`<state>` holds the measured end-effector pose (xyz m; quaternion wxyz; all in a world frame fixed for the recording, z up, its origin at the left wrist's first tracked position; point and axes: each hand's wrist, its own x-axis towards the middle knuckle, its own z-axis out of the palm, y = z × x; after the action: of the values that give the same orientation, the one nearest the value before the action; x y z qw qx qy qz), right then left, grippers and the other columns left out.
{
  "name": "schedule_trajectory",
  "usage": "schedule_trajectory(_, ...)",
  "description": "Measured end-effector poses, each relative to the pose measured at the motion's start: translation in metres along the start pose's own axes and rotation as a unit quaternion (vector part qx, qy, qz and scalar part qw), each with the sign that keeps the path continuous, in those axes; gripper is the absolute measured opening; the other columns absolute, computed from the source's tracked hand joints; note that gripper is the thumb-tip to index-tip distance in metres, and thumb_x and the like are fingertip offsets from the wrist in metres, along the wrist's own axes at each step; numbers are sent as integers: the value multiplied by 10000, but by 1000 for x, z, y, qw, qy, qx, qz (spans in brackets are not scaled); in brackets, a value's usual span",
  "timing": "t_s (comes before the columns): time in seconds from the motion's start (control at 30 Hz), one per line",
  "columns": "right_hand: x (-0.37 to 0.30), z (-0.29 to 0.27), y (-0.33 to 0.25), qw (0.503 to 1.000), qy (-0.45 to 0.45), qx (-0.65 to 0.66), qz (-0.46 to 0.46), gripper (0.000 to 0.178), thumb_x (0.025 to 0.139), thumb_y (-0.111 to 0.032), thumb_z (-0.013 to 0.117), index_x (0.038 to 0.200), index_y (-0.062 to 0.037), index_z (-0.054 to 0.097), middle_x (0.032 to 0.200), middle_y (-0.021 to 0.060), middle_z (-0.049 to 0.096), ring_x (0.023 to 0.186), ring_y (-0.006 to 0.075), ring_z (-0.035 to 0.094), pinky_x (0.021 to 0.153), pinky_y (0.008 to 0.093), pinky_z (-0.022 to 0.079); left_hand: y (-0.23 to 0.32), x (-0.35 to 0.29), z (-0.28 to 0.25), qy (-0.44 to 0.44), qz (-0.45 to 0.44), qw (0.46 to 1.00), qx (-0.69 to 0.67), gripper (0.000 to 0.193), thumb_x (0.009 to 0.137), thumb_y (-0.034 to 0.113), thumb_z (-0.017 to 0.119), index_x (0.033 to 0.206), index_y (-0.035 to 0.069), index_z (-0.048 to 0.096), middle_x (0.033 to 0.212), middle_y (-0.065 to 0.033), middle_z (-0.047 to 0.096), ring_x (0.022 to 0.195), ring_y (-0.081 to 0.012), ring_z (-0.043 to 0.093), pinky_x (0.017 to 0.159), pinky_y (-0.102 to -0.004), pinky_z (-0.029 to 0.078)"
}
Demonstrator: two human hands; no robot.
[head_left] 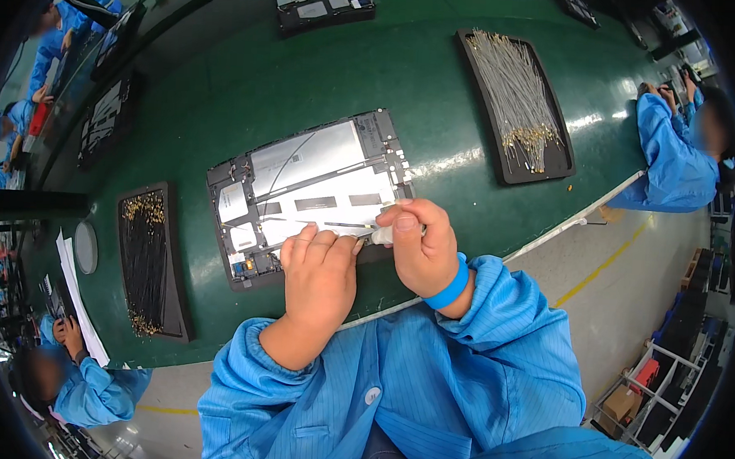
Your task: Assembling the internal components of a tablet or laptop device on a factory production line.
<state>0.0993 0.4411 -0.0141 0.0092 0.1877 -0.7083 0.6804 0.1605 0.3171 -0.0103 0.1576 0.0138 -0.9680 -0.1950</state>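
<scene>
Two trays [179,303] [520,178] holding black and grey cables [143,259] [508,87], left fingers [307,236], grip unclear, right fingers [425,212] pinching white piece [381,236]

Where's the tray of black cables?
In the head view, the black cable tray lies on the green table, left of the opened device and right of a grey disc.

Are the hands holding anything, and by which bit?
The right hand pinches a small white thing; its left end sticks out, but the hand hides the exact spot. The left hand touches the device; whether it holds anything can't be told.
</scene>
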Motion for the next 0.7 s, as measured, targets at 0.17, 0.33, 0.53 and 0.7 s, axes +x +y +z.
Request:
schedule_trajectory(0.17, 20, 3, -17, 970, -98, -167, -144, 128, 751, -142, 553, 762, -21, 512, 701, 143, 548, 603, 267, 537, 550, 338, 430, -1, -1, -1, -17, 7, 1000, 2, 140, 664, 81, 573, 800, 52, 576, 837, -82, 526, 909, -299, 468, 794, -398, 314)
schedule_trajectory(0.33, 22, 11, -12, 953, -162, -198, -163, 127, 720, -157, 559, 738, -40, 510, 617, 116, 521, 575, 294, 509, 527, 367, 415, -1, -1, -2, -29, 11, 1000, 5, 126, 662, 75, 557, 783, 42, 570, 850, -91, 531, 904, -310, 472, 800, -403, 315)
schedule_trajectory(0.53, 36, -2, -6, 980, 7, 73, 186, 272, 820, -174, 471, 1031, -4, 453, 771, 83, 557, 642, 140, 532, 580, 250, 436, -37, 15, -31, -26, -21, 996, 79, 164, 715, 105, 519, 837, 1, 554, 787, -153, 548, 823, -320, 511, 726, -395, 386)
schedule_trajectory(0.7, 34, -43, -27, 922, -24, 7, 386, 482, 810, -249, 486, 1187, 18, 349, 766, 42, 525, 570, 68, 456, 494, 208, 384, -99, -40, -59, 76, -401, 903, -132, 449, 834, 310, 441, 1091, -58, 452, 869, -155, 560, 766, -208, 531, 684, -292, 416)
